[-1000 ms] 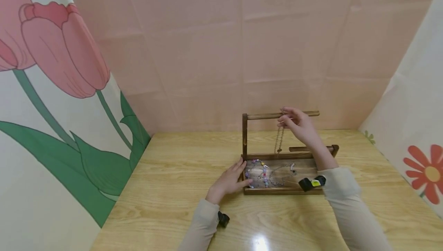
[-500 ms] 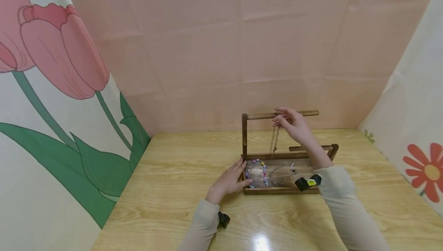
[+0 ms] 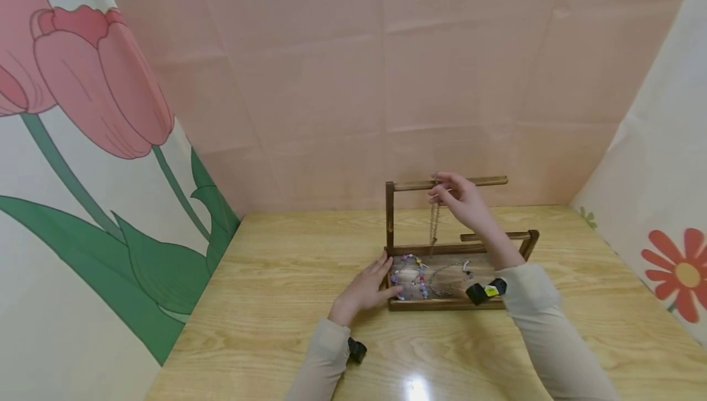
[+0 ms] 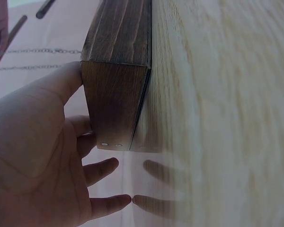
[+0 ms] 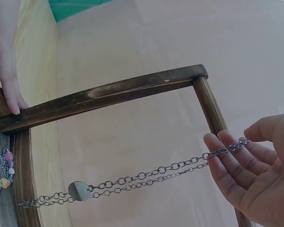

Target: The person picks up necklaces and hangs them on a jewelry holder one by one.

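A wooden jewelry stand has a tray base, a tall upper bar and a shorter lower bar. My left hand holds the tray's left end, thumb over the wall and fingers against its outer side; the outer two fingers stick out straight. My right hand pinches a silver chain necklace at the upper bar. Two strands hang down toward the tray, with a round pendant low on them. In the right wrist view the chain crosses the fingers below the thumb.
Inside the tray lie a colorful beaded strand and a silver chain. The stand rests on a wood-grain table, with a pink backdrop behind. Black wrist cameras sit at both cuffs.
My right hand has slid left along the upper bar, carrying the hanging necklace with it. The left hand has stayed on the tray's end.
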{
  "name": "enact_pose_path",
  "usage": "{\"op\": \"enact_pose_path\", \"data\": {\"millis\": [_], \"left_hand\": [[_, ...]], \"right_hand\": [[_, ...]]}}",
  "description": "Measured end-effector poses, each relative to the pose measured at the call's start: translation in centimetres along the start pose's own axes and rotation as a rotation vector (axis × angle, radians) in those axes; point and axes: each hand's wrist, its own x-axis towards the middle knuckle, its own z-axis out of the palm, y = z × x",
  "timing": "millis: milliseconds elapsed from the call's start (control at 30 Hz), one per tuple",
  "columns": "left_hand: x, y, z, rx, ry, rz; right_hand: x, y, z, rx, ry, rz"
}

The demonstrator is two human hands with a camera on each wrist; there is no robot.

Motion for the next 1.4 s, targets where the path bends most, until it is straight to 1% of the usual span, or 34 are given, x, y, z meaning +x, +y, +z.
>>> {"op": "enact_pose_path", "data": {"millis": [167, 267, 367, 567, 667, 733, 967, 1100, 1400], "left_hand": [[-0.1, 0.0, -0.1, -0.012, -0.008, -0.004], [-0.2, 0.1, -0.2, -0.018, -0.011, -0.004], [-0.2, 0.1, -0.2, -0.019, -0.011, -0.003], [-0.2, 0.1, -0.2, -0.018, -0.012, 0.002], [-0.2, 0.1, -0.2, -0.020, -0.015, 0.003], [-0.2, 0.1, -0.2, -0.024, -0.016, 0.003], [-0.3, 0.1, -0.3, -0.021, -0.012, 0.001], [-0.3, 0.1, -0.3, -0.019, -0.012, 0.002], [-0.1, 0.0, -0.1, -0.022, -0.014, 0.004]], "right_hand": [[0.6, 1.9, 0.2, 0.049, -0.010, -0.027], [0.7, 1.9, 0.4, 0.052, -0.007, -0.021], [0.7, 1.3, 0.6, 0.036, -0.007, -0.015], [0.3, -1.2, 0.9, 0.012, -0.007, -0.010], [0.3, -1.6, 1.0, 0.009, -0.012, 0.001], [0.4, -1.4, 1.1, 0.016, -0.013, 0.009], [1.1, 1.0, 1.7, 0.029, -0.021, 0.003], [1.3, 1.1, 2.0, 0.034, -0.023, -0.014], [1.3, 1.0, 2.7, 0.051, -0.030, -0.020]]}}
